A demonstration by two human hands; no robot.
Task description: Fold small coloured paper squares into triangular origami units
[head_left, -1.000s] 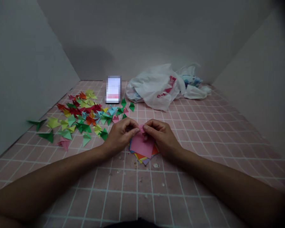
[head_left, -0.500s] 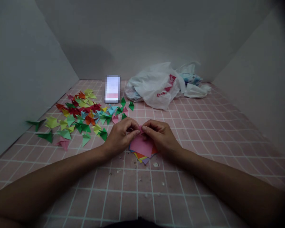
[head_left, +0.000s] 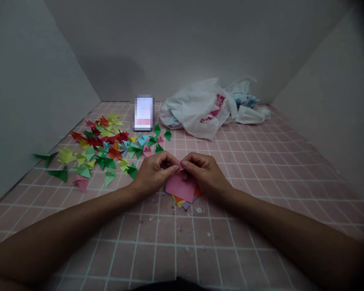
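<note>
My left hand (head_left: 153,173) and my right hand (head_left: 204,173) meet at the middle of the pink tiled surface. Both pinch a small folded pink paper piece (head_left: 179,165) between thumb and fingertips. Right below them lies a stack of coloured square papers (head_left: 182,190) with a pink sheet on top. To the left a scatter of folded paper triangles (head_left: 106,147) in green, yellow, red, blue and orange covers the tiles.
A phone (head_left: 144,112) stands upright at the back, its screen lit. A crumpled white plastic bag (head_left: 200,109) lies at the back right. Grey walls (head_left: 27,105) close in left, right and behind. Small crumbs (head_left: 199,210) dot the tiles near the stack.
Both hands stay pinched on the pink piece, with only slight finger shifts. The view has tipped a little.
</note>
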